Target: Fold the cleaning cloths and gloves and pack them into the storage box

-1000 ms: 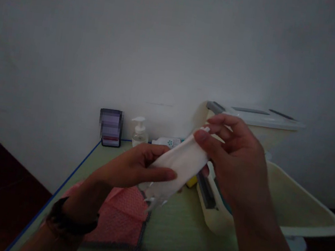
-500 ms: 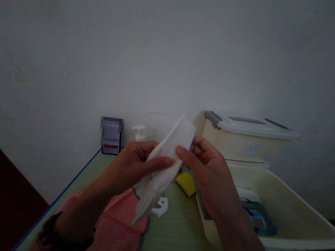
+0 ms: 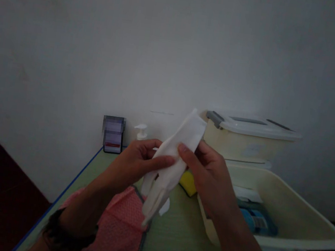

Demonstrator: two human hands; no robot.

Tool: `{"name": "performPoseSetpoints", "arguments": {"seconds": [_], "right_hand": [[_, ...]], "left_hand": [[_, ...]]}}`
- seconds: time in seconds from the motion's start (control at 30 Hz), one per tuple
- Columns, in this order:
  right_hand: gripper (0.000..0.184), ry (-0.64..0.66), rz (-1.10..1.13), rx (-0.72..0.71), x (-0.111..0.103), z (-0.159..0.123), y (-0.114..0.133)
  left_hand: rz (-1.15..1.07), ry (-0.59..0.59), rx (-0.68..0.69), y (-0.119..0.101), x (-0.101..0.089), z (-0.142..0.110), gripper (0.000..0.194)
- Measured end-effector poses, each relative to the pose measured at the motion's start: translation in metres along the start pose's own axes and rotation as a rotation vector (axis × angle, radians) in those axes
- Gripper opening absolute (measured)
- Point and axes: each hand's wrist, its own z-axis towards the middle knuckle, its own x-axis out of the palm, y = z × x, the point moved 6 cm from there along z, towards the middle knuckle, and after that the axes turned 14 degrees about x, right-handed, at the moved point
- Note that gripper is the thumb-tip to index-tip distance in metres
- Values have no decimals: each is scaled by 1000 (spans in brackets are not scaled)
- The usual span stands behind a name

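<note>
A white glove hangs between my two hands above the table, its cuff up and to the right, its fingers dangling down to the left. My left hand pinches it from the left, thumb lying across the front and the other fingers behind. From the right, my right hand grips it near the cuff, thumb on the front. Below the glove a pink cloth with a grey edge lies on the table. A small white object shows partly behind the glove's fingers.
On the right stands an open cream bin with a blue bottle inside. Behind it is a lidded box. A yellow sponge lies left of the bin. A phone and a white pump bottle stand by the wall.
The glove has moved slightly up and right with both hands. Its fingers now hang apart and show more plainly, and my right hand's fingers have gone further behind it.
</note>
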Motion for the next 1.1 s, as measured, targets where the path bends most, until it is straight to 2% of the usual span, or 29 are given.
{"name": "performPoseSetpoints", "arguments": {"seconds": [0.2, 0.3, 0.4, 0.47, 0.6, 0.7, 0.8, 0.9, 1.0, 1.1], "right_hand": [[10, 77, -44, 38, 3, 0, -2], [12, 41, -67, 12, 3, -2, 2], [15, -58, -138, -48, -2, -7, 9], [18, -150, -224, -113, -7, -10, 14], [19, -396, -485, -328, -17, -18, 26], [16, -464, -598, -451, -19, -21, 30], [12, -437, -664, -513, -17, -22, 34], [7, -298, -777, -628, -8, -24, 39], [23, -96, -888, -701, 2, -27, 36], [37, 16, -937, -673, 5, -25, 29]], "left_hand": [[-26, -34, 25, -2, -2, 0, 23], [-56, 24, 5, -4, 2, -1, 28], [-109, 140, -42, -4, 11, -3, 35], [-146, 191, -57, -3, 15, -4, 32], [-229, 281, -77, 2, 19, -6, 30], [-242, 331, -118, 10, 20, -6, 35], [-185, 294, -128, 17, 15, -4, 26], [-183, 280, -132, 19, 12, -2, 17], [-204, 230, -143, 18, 6, -1, 19], [-196, 185, -157, 15, -1, -1, 21]]}}
